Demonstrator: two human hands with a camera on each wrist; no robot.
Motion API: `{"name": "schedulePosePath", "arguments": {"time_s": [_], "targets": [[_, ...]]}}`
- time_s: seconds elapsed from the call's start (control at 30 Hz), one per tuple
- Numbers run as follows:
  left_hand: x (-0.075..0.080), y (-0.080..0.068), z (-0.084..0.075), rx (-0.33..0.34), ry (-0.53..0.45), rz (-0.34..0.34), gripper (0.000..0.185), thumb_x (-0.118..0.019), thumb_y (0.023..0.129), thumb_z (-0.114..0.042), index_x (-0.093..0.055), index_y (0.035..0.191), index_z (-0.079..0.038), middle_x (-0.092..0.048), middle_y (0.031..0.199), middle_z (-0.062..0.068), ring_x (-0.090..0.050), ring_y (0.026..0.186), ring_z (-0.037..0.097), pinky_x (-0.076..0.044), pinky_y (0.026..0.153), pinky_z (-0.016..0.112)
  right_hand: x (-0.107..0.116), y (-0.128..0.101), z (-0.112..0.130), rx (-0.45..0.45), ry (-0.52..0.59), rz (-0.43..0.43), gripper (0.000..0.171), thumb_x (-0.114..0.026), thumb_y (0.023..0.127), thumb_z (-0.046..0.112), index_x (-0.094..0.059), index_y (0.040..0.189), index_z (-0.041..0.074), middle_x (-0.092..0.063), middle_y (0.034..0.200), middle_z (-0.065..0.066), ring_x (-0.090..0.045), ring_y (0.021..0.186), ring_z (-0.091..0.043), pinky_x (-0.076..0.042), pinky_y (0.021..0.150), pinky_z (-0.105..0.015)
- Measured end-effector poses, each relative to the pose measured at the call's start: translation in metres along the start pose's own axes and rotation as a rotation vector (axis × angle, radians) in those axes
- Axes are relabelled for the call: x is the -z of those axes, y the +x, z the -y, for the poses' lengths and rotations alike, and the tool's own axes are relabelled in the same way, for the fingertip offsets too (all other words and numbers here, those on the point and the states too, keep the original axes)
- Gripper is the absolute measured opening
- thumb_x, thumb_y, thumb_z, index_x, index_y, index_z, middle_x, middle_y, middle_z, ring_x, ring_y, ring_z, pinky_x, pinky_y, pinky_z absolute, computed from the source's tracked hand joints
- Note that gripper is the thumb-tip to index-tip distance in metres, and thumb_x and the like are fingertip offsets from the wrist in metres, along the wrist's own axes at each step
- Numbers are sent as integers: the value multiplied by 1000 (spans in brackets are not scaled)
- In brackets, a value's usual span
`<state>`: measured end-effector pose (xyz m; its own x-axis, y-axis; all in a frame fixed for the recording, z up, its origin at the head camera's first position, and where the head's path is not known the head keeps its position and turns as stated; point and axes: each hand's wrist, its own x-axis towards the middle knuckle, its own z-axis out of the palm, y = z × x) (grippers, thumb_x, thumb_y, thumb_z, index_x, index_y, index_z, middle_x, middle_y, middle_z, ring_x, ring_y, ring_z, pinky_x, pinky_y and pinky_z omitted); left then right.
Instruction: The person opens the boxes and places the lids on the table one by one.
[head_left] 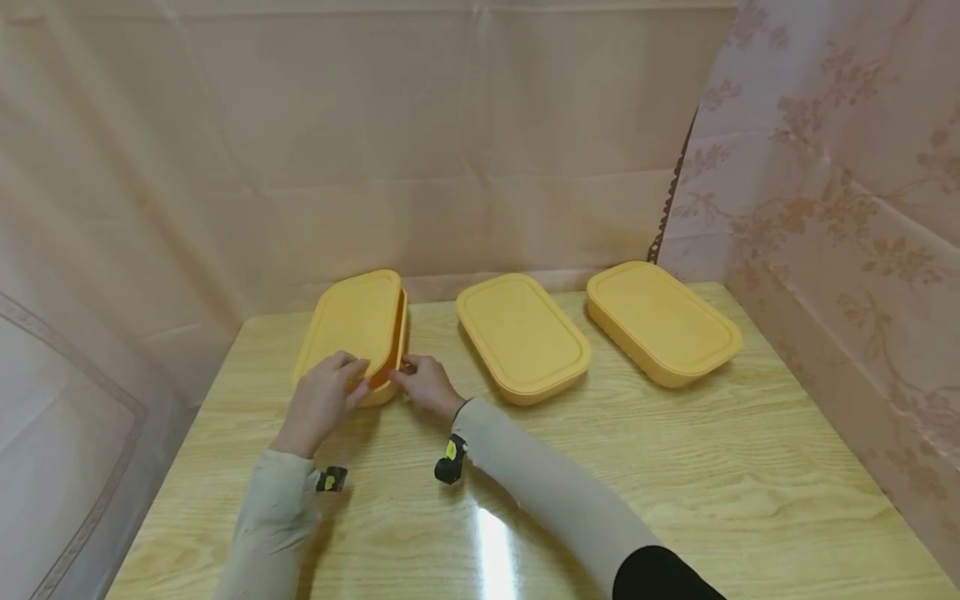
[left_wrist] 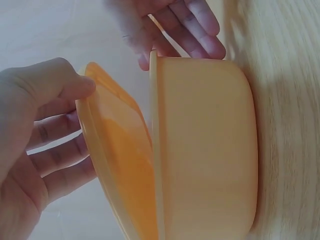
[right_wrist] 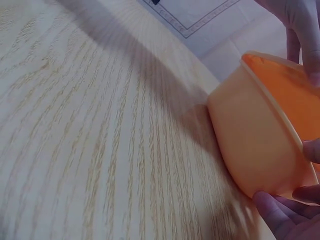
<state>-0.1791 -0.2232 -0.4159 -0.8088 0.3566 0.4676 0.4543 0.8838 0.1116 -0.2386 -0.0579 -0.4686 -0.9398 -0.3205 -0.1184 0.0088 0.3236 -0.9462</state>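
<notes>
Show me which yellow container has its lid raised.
The leftmost container in the head view: the left hand holds its lid tilted up, leaving a gap. The middle container and rightmost container look closed.

Wood-grain table [head_left: 675,467], three yellow boxes [head_left: 523,333]

Looks like smooth, matt plastic in the lid [head_left: 352,317] and boxes [head_left: 523,333]; wood-grained, with a glossy reflection, on the table [head_left: 712,483]; creased cloth in the hangings [head_left: 420,125]; matt, softly wrinkled cloth on the sleeves [head_left: 555,483].
</notes>
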Motion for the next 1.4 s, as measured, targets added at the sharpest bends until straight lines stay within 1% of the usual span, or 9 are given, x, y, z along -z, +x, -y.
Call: {"name": "schedulePosePath", "arguments": {"time_s": [0.2, 0.43, 0.73, 0.83, 0.97, 1.1, 1.2, 1.3, 1.4], "targets": [[0, -3, 4, -17, -11, -81, 29, -80, 77, -7, -71, 103, 3, -68, 93, 15, -66, 79, 29, -57, 66, 41, -2, -2, -2, 4, -2, -2, 46, -62, 95, 25, -57, 131, -3, -70, 109, -15, -69, 87, -25, -53, 64, -19], [4, -3, 9, -45, -50, -197, 26, -78, 75, 0, -72, 100, 4, -68, 89, 16, -65, 71, 28, -55, 59, 40, -2, 0, -1, 14, 0, -3, 37, -62, 96, 27, -64, 122, 0, -72, 99, -13, -68, 83, -24, -49, 58, -17], [9, -4, 17, -51, -111, -255, 24, -76, 77, 0, -71, 100, 5, -69, 90, 18, -67, 68, 30, -55, 57, 41, -3, -2, -1, 10, 8, -10, 33, -61, 97, 23, -65, 119, 0, -72, 99, -15, -68, 82, -25, -46, 57, -16], [11, -3, 18, -41, -127, -276, 25, -75, 77, 0, -71, 101, 5, -69, 91, 19, -67, 69, 31, -55, 57, 41, -3, -1, -2, 9, -4, -10, 34, -60, 97, 24, -65, 120, 0, -71, 97, -13, -66, 79, -22, -46, 58, -16], [14, -4, 19, -23, -140, -297, 25, -74, 77, 0, -71, 102, 6, -69, 91, 19, -67, 74, 33, -55, 61, 44, -2, -1, -1, 5, -16, -7, 35, -60, 97, 25, -64, 121, 0, -70, 95, -11, -64, 77, -18, -45, 59, -15], [15, -5, 21, 3, -152, -330, 25, -72, 78, 1, -71, 102, 6, -70, 92, 20, -68, 77, 34, -54, 62, 45, -2, -1, 0, 27, -18, -10, 33, -59, 97, 24, -65, 119, 0, -70, 94, -13, -60, 73, -13, -45, 58, -15], [16, -7, 23, 37, -165, -353, 25, -72, 78, 1, -71, 102, 5, -70, 93, 19, -68, 78, 32, -54, 61, 41, -3, -1, 1, 47, -7, -16, 31, -60, 97, 22, -66, 117, -1, -71, 95, -15, -60, 73, -14, -44, 58, -15], [17, -8, 26, 67, -186, -366, 25, -72, 78, 2, -71, 102, 5, -70, 94, 18, -68, 79, 31, -54, 61, 31, -4, -1, 0, 54, 5, -19, 29, -60, 97, 20, -66, 116, -1, -72, 95, -16, -61, 75, -18, -43, 58, -15], [19, -9, 28, 94, -203, -369, 25, -72, 78, 2, -71, 102, 5, -70, 94, 19, -69, 78, 31, -56, 60, 31, -5, -1, -1, 48, 8, -17, 29, -60, 97, 21, -67, 115, -1, -71, 94, -16, -61, 75, -21, -43, 57, -16]]}}
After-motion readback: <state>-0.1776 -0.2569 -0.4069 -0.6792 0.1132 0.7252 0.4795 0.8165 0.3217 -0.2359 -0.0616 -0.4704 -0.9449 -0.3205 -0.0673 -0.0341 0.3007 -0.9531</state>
